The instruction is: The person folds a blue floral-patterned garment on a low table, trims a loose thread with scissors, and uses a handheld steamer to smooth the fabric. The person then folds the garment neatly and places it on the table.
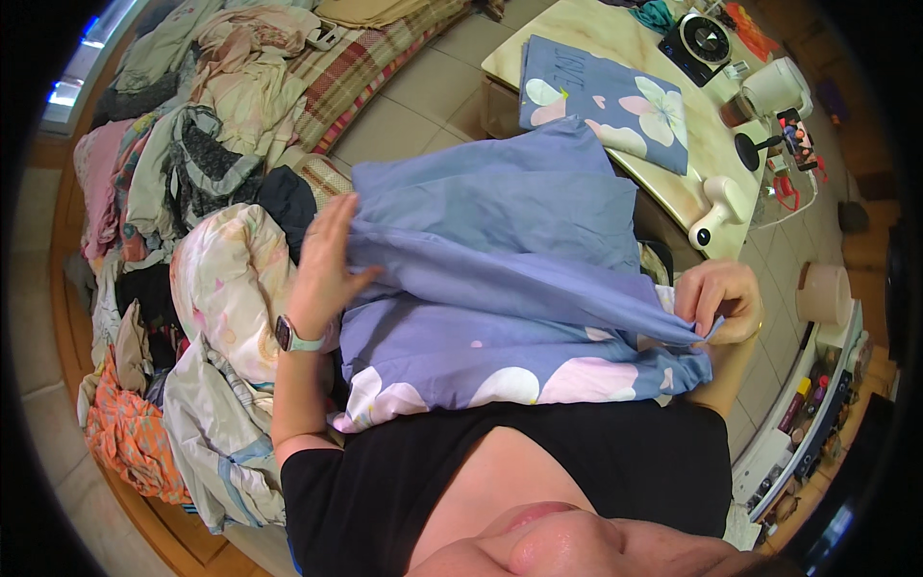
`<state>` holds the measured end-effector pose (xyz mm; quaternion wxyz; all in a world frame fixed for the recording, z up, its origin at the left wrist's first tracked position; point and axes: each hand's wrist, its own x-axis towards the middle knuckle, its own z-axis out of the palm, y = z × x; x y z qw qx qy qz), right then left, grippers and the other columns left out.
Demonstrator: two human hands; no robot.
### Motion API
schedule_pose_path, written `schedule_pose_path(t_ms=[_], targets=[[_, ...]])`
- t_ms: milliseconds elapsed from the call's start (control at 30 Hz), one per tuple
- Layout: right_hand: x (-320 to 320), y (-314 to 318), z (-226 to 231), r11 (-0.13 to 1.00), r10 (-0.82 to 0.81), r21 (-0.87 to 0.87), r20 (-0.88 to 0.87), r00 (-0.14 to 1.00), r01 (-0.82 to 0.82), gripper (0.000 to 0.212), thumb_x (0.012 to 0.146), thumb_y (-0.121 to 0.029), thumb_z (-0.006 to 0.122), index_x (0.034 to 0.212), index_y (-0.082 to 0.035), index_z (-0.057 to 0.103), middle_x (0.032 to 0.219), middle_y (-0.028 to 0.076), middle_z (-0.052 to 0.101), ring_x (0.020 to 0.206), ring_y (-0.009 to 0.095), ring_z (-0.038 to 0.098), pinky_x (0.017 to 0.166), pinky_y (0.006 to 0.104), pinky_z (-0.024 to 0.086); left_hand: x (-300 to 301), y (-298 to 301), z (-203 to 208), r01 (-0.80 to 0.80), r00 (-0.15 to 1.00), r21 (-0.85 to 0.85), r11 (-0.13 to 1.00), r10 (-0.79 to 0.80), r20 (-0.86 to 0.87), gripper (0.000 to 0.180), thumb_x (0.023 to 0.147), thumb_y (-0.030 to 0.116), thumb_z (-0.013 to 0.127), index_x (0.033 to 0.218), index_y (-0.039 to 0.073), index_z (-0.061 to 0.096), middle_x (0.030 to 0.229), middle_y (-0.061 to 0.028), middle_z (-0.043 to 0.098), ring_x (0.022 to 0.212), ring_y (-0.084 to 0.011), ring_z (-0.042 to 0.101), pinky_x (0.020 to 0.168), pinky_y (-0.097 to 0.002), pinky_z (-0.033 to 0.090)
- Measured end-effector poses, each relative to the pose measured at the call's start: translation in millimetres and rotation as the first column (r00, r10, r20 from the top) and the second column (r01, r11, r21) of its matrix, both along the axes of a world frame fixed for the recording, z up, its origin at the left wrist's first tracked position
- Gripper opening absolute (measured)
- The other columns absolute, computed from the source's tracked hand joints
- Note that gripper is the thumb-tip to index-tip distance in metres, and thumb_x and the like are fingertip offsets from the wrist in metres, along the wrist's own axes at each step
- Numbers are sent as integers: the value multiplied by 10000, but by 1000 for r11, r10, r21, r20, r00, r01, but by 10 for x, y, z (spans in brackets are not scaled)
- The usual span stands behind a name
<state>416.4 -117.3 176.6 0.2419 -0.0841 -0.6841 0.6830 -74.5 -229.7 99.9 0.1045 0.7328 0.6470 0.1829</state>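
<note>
Blue floral bed linen (500,288) lies across my lap, partly folded in loose layers. White and pale pink petals show along its near edge. Its right end is pinched between the thumb and fingers of my right hand (721,300). My left hand (329,262), with a watch (285,333) on its wrist, is at the linen's left edge. The fingers there are stretched upward and the thumb points out over the cloth. Whether the palm presses on the fabric cannot be made out. A neatly folded piece of matching blue floral linen (654,130) lies on the marble-patterned table (711,197).
Heaped clothes (216,154) and a bunched white floral quilt (231,288) crowd my left side. On the table stand a black round-dialled device (707,40), a white kettle-like jug (777,87), a phone on a stand (798,139) and a white handheld device (716,213). A shelf with small items (803,423) is at right.
</note>
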Motion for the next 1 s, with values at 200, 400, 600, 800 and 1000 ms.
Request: schedule_pose_path(t_ms=[200,400,600,800,1000], targets=[[-822,66,192,982,-132,116,-121,984,146,160,766,-34,826,859,-29,696,843,86,671,810,192,642,679,267,462,1201,431,646,553,622,142,821,-520,586,967,723,238,893,1510,-8,389,1519,-229,458,1383,-399,453,1152,-426,363],[-786,348,-1,984,-178,-40,-102,979,175,330,920,-134,727,1202,9,632,1191,120,663,1005,172,634,884,291,500,1091,654,618,464,755,-34,885,-374,538,167,898,153,730,987,13,716,805,-236,630,715,-407,574,680,-434,486],[-21,458,-1153,959,-193,-106,429,883,261,547,1011,-399,612,1406,-23,570,1333,58,621,1232,143,556,1083,325,425,-577,747,698,-519,87,-18,854,74,993,382,1044,302,585,1255,-13,635,1185,-99,687,1030,-209,652,918,-370,520],[57,552,-1558,811,-299,-333,472,829,482,465,1030,-351,600,1376,-41,603,1234,54,688,1148,119,609,1029,296,459,-1727,120,1378,-787,3,-26,616,46,999,486,1058,344,542,1390,-11,539,1441,-166,564,1289,-313,554,1151,-486,384],[-78,527,-1624,953,-189,-109,514,837,282,582,873,-240,804,1393,-81,599,1212,25,649,1088,78,571,968,256,450,-2304,-568,1333,-843,-27,-57,535,63,998,552,1051,409,537,1409,-12,525,1473,-177,534,1339,-351,513,1178,-523,352]])
